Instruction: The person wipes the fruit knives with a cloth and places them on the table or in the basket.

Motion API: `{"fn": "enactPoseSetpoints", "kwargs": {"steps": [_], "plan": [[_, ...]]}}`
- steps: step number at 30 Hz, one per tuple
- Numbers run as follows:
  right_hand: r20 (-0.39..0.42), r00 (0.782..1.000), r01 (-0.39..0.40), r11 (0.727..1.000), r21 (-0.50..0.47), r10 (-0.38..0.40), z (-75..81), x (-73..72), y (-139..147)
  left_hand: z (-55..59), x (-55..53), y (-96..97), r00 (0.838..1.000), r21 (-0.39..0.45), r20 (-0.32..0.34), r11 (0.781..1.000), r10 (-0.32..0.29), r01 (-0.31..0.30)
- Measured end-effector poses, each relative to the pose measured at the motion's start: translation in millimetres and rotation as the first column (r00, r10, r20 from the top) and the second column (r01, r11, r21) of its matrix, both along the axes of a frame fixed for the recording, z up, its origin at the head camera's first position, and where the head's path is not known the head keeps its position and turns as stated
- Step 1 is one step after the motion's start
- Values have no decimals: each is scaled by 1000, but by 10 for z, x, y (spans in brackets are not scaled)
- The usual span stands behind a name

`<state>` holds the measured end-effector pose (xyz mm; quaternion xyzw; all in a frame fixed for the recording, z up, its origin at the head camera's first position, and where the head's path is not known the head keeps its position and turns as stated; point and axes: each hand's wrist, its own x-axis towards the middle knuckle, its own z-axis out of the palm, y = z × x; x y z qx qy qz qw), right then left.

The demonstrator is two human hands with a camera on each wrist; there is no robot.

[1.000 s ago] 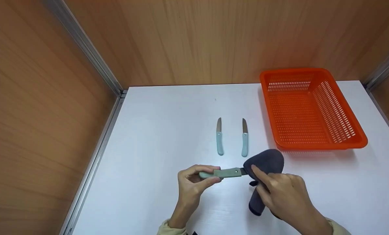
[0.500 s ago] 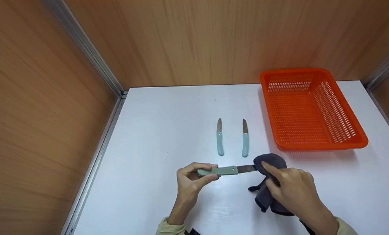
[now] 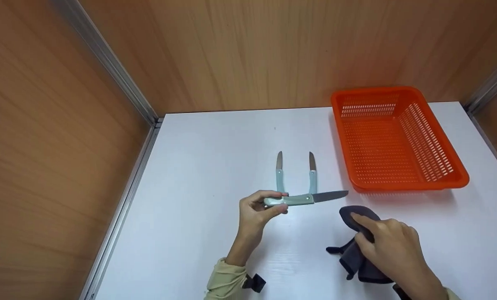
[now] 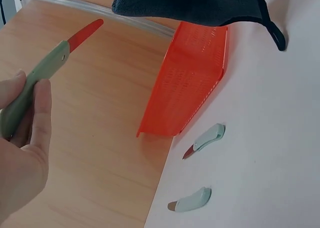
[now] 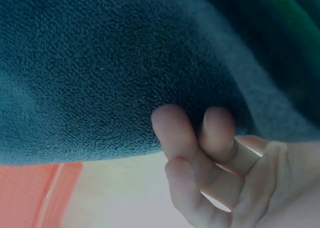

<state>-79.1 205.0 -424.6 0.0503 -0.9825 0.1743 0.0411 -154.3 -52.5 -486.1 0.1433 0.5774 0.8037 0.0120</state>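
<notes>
My left hand [image 3: 254,214] pinches the green handle of a folding knife [image 3: 298,200] between thumb and fingers, its open blade pointing right above the table. In the left wrist view the knife [image 4: 45,63] reflects the orange of the basket along its blade. A dark grey cloth [image 3: 354,254] with a loop hangs from my right hand [image 3: 392,246], whose thumb and fingers grip it. The right wrist view shows the cloth [image 5: 115,73] filling most of the picture, fingertips pressed to it. Blade and cloth are apart. Two similar knives [image 3: 279,166] lie side by side beyond, their handle ends partly covered.
An orange perforated basket [image 3: 402,185] stands at the back right of the white table [image 3: 198,175]. Wooden panels [image 3: 248,54] with metal edging [image 3: 119,71] rise behind and at the left.
The knife has come out of the cloth, baring its whole blade. My left hand has moved up and right with it, while my right hand has drawn the cloth right and downward.
</notes>
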Motion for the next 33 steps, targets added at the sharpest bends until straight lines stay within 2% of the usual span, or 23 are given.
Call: {"fn": "enactPoseSetpoints", "kwargs": {"steps": [6,11,17,21,28,33], "plan": [[9,1000,-15,1000,-3,15,-9,-2,16,32,-228,292,999,24,14,998,-50,50],[53,998,-14,1000,-3,14,-20,-20,34,25,-423,584,994,12,23,995,-103,103],[123,992,-19,1000,-1,19,-53,-21,68,-2,-549,913,986,-23,50,987,-159,160],[126,992,-18,1000,-2,18,-91,-26,116,-25,-640,1154,980,-43,57,981,-188,191],[113,993,-22,1000,-3,22,-138,-77,162,-57,-810,1530,980,-134,81,972,-181,191],[126,992,-28,1000,-13,29,-160,-122,183,-86,-863,1751,984,-244,97,955,-149,168]]}}
